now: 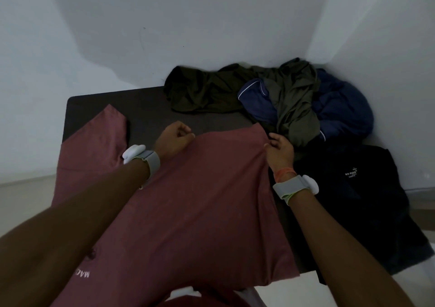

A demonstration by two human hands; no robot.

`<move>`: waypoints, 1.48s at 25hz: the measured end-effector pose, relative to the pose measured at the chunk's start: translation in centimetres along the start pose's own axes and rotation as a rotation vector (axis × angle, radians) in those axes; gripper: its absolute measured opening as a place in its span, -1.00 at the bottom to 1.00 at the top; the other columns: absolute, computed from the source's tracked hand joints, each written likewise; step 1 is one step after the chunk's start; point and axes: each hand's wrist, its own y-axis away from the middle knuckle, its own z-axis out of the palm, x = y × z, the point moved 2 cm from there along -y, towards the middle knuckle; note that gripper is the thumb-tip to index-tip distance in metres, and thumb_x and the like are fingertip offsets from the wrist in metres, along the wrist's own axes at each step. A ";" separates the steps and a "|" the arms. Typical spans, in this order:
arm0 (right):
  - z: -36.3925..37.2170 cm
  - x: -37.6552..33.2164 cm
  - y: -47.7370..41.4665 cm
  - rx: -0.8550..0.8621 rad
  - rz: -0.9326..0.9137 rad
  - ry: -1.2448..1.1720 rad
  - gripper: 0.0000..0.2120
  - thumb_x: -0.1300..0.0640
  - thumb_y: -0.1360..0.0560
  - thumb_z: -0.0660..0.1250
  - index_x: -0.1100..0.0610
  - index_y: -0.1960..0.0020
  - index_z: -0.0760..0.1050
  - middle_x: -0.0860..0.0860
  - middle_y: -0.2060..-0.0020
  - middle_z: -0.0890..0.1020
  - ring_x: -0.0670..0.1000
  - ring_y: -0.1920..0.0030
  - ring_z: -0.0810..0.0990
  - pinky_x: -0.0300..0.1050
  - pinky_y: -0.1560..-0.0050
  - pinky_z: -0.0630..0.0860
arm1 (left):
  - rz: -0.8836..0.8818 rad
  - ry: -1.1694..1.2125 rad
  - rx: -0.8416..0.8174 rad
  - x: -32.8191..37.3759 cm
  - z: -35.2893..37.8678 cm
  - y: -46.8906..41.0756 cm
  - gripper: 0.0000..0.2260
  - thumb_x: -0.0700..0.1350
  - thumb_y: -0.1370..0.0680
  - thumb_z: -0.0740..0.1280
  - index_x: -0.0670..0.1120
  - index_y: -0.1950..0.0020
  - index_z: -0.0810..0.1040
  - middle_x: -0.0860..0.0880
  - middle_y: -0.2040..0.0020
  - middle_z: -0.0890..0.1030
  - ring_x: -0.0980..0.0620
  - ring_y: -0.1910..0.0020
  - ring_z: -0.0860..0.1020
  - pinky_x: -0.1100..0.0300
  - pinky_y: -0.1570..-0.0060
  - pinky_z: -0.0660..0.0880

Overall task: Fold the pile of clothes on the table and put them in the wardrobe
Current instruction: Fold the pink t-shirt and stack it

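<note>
Looking down at a maroon T-shirt (200, 200) spread flat over the near-left part of the dark worktop (146, 108). One sleeve (103, 127) sticking out at far left, white lettering (84, 275) upside down near the bottom-left. Left hand (175, 139) on the shirt's far edge, fingers (186, 133) clenched on the fabric. Right hand (280, 151) at the far-right corner of that same edge, thumb and fingers pinching the cloth. Grey wristband with a white pod on each wrist: left wristband (146, 163), right wristband (294, 186). Unfolded pile heaped in the far-right corner against the white wall (211, 24): dark olive garment (200, 92) on the left, grey-green garment (294, 101) draped over a navy garment (341, 113) with white piping. Black garment (353, 200) with small white print lying flat on the right side of the worktop, just beside the right forearm and up against the pile.
</note>
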 end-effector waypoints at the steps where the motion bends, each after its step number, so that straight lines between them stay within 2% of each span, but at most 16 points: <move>1: 0.0 0.1 0.0 0.011 -0.023 0.011 -0.61 0.37 -0.55 0.33 0.20 -0.36 0.50 0.12 -0.10 0.58 0.02 -0.03 0.56 -0.08 -0.21 0.52 | 0.002 -0.113 -0.082 -0.5 -0.6 0.5 -0.83 0.02 -0.54 0.45 0.01 -0.05 0.56 0.01 0.07 0.63 0.04 0.12 0.60 0.09 0.04 0.53; 4: 0.0 0.0 0.7 -0.041 -0.002 0.028 -0.58 0.24 -0.54 0.42 0.15 -0.37 0.48 0.03 -0.04 0.57 0.03 -0.04 0.57 -0.11 -0.14 0.51 | -0.001 -0.438 -0.319 -2.0 -2.8 2.0 -0.72 0.14 -0.48 0.39 0.03 -0.11 0.57 0.00 -0.05 0.64 0.04 0.03 0.60 0.12 0.01 0.49; 7: -0.4 0.2 1.6 -0.150 0.057 0.190 -0.56 0.00 -0.42 0.56 0.09 -0.23 0.56 -0.04 0.02 0.61 0.05 -0.03 0.60 -0.06 -0.16 0.55 | -0.017 -0.598 -0.393 -3.2 -4.4 3.4 -0.63 0.07 -0.46 0.37 -0.06 -0.20 0.59 -0.05 -0.12 0.61 -0.01 0.00 0.57 0.17 0.00 0.44; 9: -0.6 0.6 2.1 -0.253 0.077 0.319 -0.65 -0.06 -0.37 0.57 0.04 -0.08 0.59 -0.01 0.01 0.64 0.08 -0.02 0.63 -0.01 -0.18 0.58 | -0.012 -0.594 -0.351 -3.9 -4.8 4.0 -0.60 0.07 -0.46 0.36 -0.09 -0.22 0.59 -0.05 -0.10 0.58 -0.02 -0.02 0.54 0.16 -0.03 0.44; 12: -1.0 0.8 3.7 -0.373 0.080 0.543 -0.74 0.03 -0.40 0.50 0.12 -0.02 0.61 0.04 0.04 0.66 0.11 0.01 0.64 0.02 -0.11 0.62 | 0.067 -0.558 -0.194 -4.4 -4.6 4.6 -0.81 -0.03 -0.57 0.36 -0.09 -0.13 0.55 -0.07 -0.07 0.54 -0.06 -0.04 0.53 0.15 -0.01 0.38; 14: -1.4 0.9 4.7 -0.330 -0.018 0.502 -0.78 0.16 -0.46 0.41 0.15 -0.09 0.61 0.05 0.04 0.66 0.10 0.01 0.65 -0.04 -0.05 0.61 | 0.079 -0.525 -0.120 -4.8 -4.6 4.6 -0.90 -0.07 -0.57 0.37 -0.04 -0.01 0.48 -0.06 -0.01 0.53 -0.07 0.02 0.51 0.15 0.04 0.35; 17: -3.5 0.2 6.2 -0.040 -0.144 0.312 -0.79 0.28 -0.52 0.30 0.17 -0.13 0.57 0.00 0.09 0.60 0.03 0.06 0.58 -0.13 0.03 0.49 | 0.062 -0.504 -0.105 -5.4 -4.6 4.7 -0.88 -0.07 -0.56 0.39 -0.03 -0.01 0.47 -0.07 -0.01 0.53 -0.05 0.05 0.49 0.15 0.06 0.34; 18: -4.1 0.3 6.2 -0.015 -0.120 0.287 -0.79 0.29 -0.53 0.29 0.16 -0.14 0.56 0.00 0.10 0.58 0.03 0.05 0.57 -0.15 0.01 0.45 | 0.070 -0.512 -0.095 -5.5 -4.4 4.7 -0.87 -0.06 -0.56 0.39 -0.05 -0.03 0.49 -0.06 0.00 0.52 -0.05 0.04 0.49 0.15 0.06 0.35; 20: -4.4 1.2 6.6 -0.144 -0.009 0.288 -0.85 0.19 -0.52 0.40 0.11 -0.08 0.54 0.02 0.04 0.61 0.06 -0.03 0.60 -0.14 -0.07 0.48 | 0.092 -0.500 -0.039 -5.4 -4.0 5.0 -0.85 -0.06 -0.57 0.39 -0.12 -0.04 0.54 -0.06 0.03 0.51 -0.09 0.04 0.50 0.12 0.06 0.36; 23: -4.8 4.8 6.7 -0.309 0.183 0.352 -0.38 -0.25 -0.14 0.65 0.01 -0.02 0.50 0.08 -0.11 0.64 0.09 -0.09 0.64 0.03 -0.23 0.57 | 0.094 -0.422 0.057 -5.1 -3.7 5.5 -0.84 -0.05 -0.57 0.39 -0.15 0.01 0.55 -0.10 0.08 0.55 -0.12 0.09 0.51 0.09 0.10 0.38; 24: -5.2 5.4 7.2 -0.303 0.194 0.362 -0.33 -0.25 -0.11 0.66 0.01 -0.07 0.48 0.09 -0.12 0.63 0.10 -0.09 0.64 0.06 -0.22 0.58 | 0.104 -0.408 0.075 -5.0 -3.7 5.6 -0.85 -0.06 -0.56 0.40 -0.13 0.03 0.54 -0.10 0.09 0.55 -0.12 0.10 0.51 0.09 0.11 0.37; 27: -5.8 5.1 10.0 -0.302 0.208 0.293 -0.36 0.11 -0.34 0.63 0.08 -0.27 0.35 0.11 -0.14 0.60 0.11 -0.10 0.63 -0.01 -0.09 0.59 | 0.104 -0.372 0.094 -4.9 -4.0 5.5 -0.85 -0.08 -0.54 0.42 -0.13 0.02 0.54 -0.11 0.08 0.55 -0.11 0.10 0.51 0.11 0.10 0.36; 31: -5.8 5.8 11.5 -0.440 0.208 0.317 -0.52 0.23 -0.43 0.56 0.17 -0.26 0.43 0.10 -0.20 0.61 0.12 -0.19 0.60 0.03 -0.29 0.52 | 0.072 -0.341 0.111 -5.0 -4.3 5.3 -0.83 -0.09 -0.53 0.44 -0.18 0.02 0.55 -0.13 0.08 0.57 -0.11 0.11 0.52 0.11 0.11 0.37; 32: -5.9 6.1 11.6 -0.420 0.186 0.344 -0.59 0.19 -0.45 0.55 0.15 -0.22 0.48 0.09 -0.16 0.63 0.11 -0.16 0.61 0.04 -0.29 0.53 | 0.071 -0.340 0.108 -5.0 -4.3 5.3 -0.84 -0.10 -0.53 0.43 -0.17 0.04 0.54 -0.13 0.08 0.57 -0.12 0.11 0.52 0.10 0.11 0.37; 34: -6.6 6.5 12.0 -0.245 0.078 0.407 -0.77 0.08 -0.50 0.49 0.12 -0.08 0.53 0.05 0.06 0.65 0.09 0.01 0.63 -0.03 -0.09 0.59 | 0.079 -0.346 0.087 -5.0 -4.0 5.3 -0.84 -0.10 -0.54 0.42 -0.17 0.05 0.53 -0.13 0.07 0.56 -0.11 0.10 0.51 0.09 0.11 0.37; 37: -7.3 6.8 13.5 -0.047 -0.057 0.447 -0.75 -0.04 -0.53 0.45 0.14 0.01 0.54 0.02 0.24 0.58 0.05 0.19 0.57 -0.15 0.21 0.46 | 0.099 -0.387 0.060 -5.4 -3.7 5.3 -0.85 -0.07 -0.56 0.40 -0.13 0.02 0.51 -0.13 0.03 0.55 -0.10 0.09 0.49 0.09 0.09 0.36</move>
